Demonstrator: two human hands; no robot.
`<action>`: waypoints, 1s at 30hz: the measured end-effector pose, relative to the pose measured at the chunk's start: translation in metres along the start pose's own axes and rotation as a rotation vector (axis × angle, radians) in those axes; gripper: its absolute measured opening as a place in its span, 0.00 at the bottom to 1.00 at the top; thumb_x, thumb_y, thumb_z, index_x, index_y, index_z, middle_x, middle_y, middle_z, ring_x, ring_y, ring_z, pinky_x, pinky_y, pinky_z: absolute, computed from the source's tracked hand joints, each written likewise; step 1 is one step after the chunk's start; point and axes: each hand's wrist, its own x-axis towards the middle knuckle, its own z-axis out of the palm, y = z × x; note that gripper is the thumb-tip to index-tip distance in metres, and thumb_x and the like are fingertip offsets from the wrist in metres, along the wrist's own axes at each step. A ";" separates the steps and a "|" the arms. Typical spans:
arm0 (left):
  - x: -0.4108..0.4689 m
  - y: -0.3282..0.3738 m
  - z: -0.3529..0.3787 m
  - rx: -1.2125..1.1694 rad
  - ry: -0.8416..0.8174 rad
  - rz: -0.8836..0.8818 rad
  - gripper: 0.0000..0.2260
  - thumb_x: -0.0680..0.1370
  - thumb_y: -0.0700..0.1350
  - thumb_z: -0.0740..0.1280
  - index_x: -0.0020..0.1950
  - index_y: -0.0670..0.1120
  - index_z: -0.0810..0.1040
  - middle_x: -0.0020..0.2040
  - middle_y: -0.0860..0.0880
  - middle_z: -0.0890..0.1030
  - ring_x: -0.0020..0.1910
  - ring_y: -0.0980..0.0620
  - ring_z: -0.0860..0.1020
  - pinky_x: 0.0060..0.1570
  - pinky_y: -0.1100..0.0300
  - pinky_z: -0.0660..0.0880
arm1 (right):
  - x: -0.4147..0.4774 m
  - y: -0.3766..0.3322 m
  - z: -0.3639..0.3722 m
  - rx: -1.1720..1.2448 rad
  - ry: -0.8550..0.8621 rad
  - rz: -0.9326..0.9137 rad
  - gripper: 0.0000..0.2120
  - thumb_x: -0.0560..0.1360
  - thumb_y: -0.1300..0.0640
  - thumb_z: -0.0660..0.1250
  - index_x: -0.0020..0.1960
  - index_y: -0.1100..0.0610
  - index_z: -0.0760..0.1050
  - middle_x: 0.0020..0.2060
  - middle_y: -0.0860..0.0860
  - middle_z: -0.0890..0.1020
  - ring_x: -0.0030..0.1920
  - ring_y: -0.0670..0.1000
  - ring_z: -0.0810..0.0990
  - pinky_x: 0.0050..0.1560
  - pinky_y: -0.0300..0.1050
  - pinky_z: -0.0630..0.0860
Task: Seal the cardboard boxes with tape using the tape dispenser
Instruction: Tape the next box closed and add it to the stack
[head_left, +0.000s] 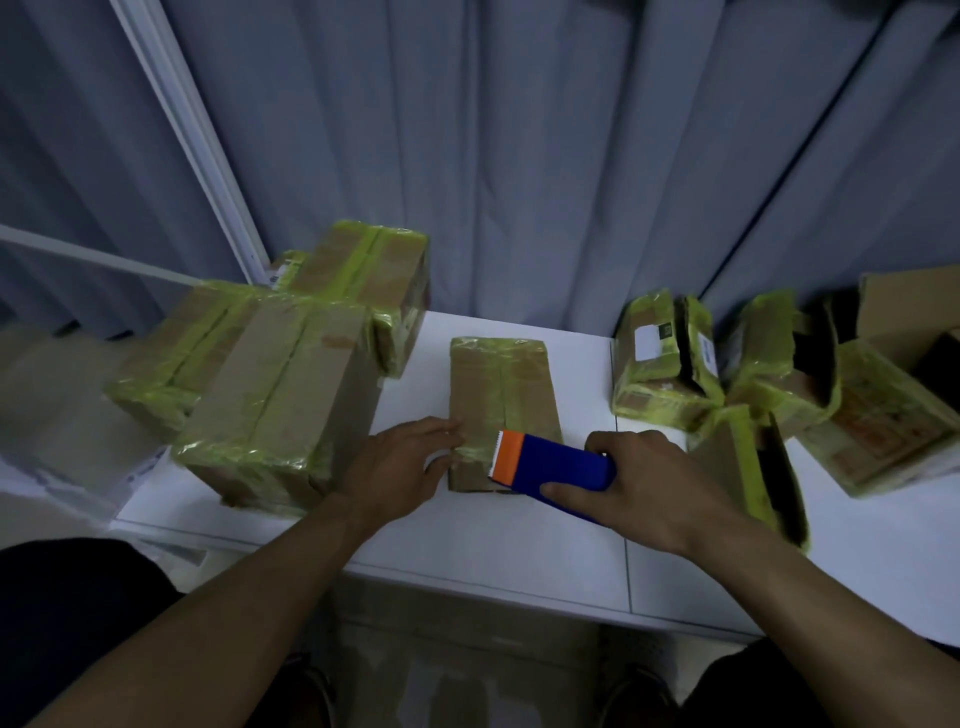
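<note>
White table (519, 530), small box (501, 384) at its middle. Tape dispenser (561, 465) over box's near end — right hand (649, 488) wrapped round it. Left hand (400, 467) flat, steadying box; light hold — box may skid, tape lie crooked.

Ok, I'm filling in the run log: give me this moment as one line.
stage: sealing centre box | left hand: open, pressing box's near-left edge | right hand: grips tape dispenser at box's near end | surface: white table

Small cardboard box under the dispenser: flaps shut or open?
Shut: the small cardboard box lies flat, top flaps meeting along the centre seam.
</note>
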 end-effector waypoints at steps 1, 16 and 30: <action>-0.002 0.004 -0.003 0.048 0.009 0.019 0.17 0.75 0.43 0.75 0.64 0.48 0.81 0.64 0.53 0.80 0.60 0.54 0.79 0.63 0.64 0.70 | -0.001 -0.001 0.002 0.005 0.005 0.003 0.26 0.68 0.23 0.66 0.43 0.45 0.74 0.35 0.44 0.80 0.36 0.43 0.80 0.36 0.41 0.79; -0.028 0.023 -0.032 0.010 -0.173 -0.058 0.25 0.77 0.37 0.65 0.73 0.53 0.72 0.70 0.55 0.73 0.68 0.60 0.69 0.69 0.67 0.63 | 0.019 -0.016 0.032 0.007 -0.076 -0.016 0.26 0.68 0.25 0.70 0.50 0.46 0.74 0.42 0.44 0.81 0.40 0.46 0.82 0.39 0.41 0.81; -0.026 0.008 -0.018 0.117 -0.067 0.065 0.14 0.76 0.44 0.74 0.61 0.47 0.83 0.63 0.51 0.81 0.67 0.50 0.76 0.66 0.56 0.71 | 0.013 -0.015 0.034 0.087 -0.095 -0.038 0.24 0.67 0.26 0.71 0.47 0.45 0.74 0.35 0.41 0.77 0.34 0.42 0.78 0.34 0.38 0.76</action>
